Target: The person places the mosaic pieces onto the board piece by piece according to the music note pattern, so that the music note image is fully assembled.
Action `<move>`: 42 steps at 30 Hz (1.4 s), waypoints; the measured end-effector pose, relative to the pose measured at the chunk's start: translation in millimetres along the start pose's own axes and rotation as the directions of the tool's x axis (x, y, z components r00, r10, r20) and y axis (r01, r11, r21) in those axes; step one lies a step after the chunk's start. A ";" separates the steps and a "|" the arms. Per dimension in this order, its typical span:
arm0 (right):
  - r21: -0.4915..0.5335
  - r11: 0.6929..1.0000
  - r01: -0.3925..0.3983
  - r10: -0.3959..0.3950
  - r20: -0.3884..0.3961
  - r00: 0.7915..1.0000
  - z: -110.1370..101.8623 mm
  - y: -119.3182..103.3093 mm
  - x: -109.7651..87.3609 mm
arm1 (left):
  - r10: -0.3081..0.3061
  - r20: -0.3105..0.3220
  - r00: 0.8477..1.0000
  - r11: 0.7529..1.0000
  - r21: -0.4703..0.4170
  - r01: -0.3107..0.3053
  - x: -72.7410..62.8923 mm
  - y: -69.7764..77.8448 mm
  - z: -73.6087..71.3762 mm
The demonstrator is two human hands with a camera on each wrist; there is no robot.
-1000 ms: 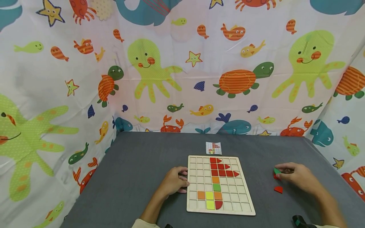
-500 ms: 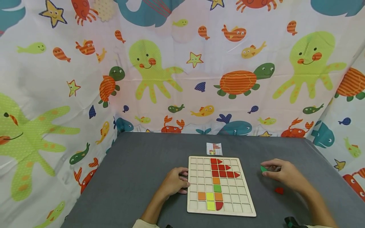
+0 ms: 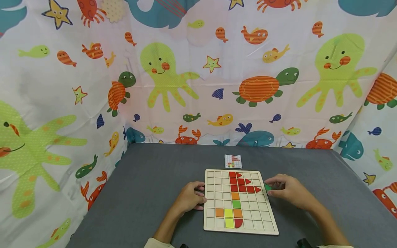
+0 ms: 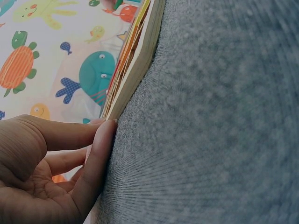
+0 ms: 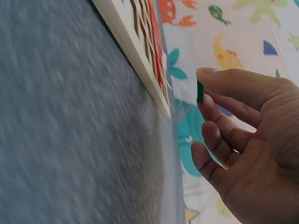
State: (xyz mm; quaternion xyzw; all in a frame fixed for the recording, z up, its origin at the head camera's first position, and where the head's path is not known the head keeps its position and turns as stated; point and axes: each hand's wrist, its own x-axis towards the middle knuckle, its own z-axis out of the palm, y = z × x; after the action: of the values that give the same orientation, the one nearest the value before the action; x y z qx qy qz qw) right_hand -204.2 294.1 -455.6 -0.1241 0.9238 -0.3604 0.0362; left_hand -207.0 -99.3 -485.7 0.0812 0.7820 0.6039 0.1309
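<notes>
A wooden grid board (image 3: 222,230) lies on the table, its cells partly filled with red, orange, yellow and green pieces. My left hand (image 3: 190,197) holds the board's left edge; in the left wrist view, the thumb and a finger (image 4: 96,156) meet at that edge. At the board's right edge, my right hand (image 3: 286,189) pinches a small green tile (image 3: 267,187) between thumb and fingertips. The right wrist view shows this tile (image 5: 200,92) edge-on, with the other fingers loosely curled. Its full outline is hidden by the fingers.
Behind the board lies a small printed pattern card (image 3: 233,161) with a similar coloured figure. Grey cloth (image 3: 155,179) covers the table. A white curtain (image 3: 192,103) printed with sea animals hangs at the back and sides.
My right hand has moved left with the green tile, from the loose red pieces to the board's right edge. The red piece is now out of sight near the right arm. My left hand stays put.
</notes>
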 end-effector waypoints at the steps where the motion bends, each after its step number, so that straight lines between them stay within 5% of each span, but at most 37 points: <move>1: 0.008 1.000 0.012 -0.012 0.007 1.000 3.1 -1.6 0.9 | 0.001 0.000 1.000 1.000 0.001 -0.001 -0.1 -0.2 0.0; 25: 0.081 0.973 0.217 -0.228 0.171 0.959 54.3 -43.3 10.2 | 0.004 0.002 1.000 1.000 -0.001 -0.004 1.5 -2.8 -0.3; 35: 0.098 0.978 0.186 -0.206 0.263 0.942 70.0 -66.1 11.7 | 0.000 -0.004 1.000 1.000 -0.006 0.000 0.4 -0.8 0.1; 42: 0.136 0.950 0.280 -0.308 0.282 0.909 79.9 -78.6 11.2 | 0.004 0.009 1.000 1.000 -0.005 -0.004 -0.1 -0.3 -0.1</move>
State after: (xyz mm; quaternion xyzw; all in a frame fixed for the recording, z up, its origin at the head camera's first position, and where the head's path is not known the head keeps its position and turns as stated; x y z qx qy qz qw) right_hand -186.6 182.9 -461.2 -0.3131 0.8606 -0.3811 0.1266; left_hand -206.9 -99.5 -486.0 0.0854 0.7797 0.6058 0.1335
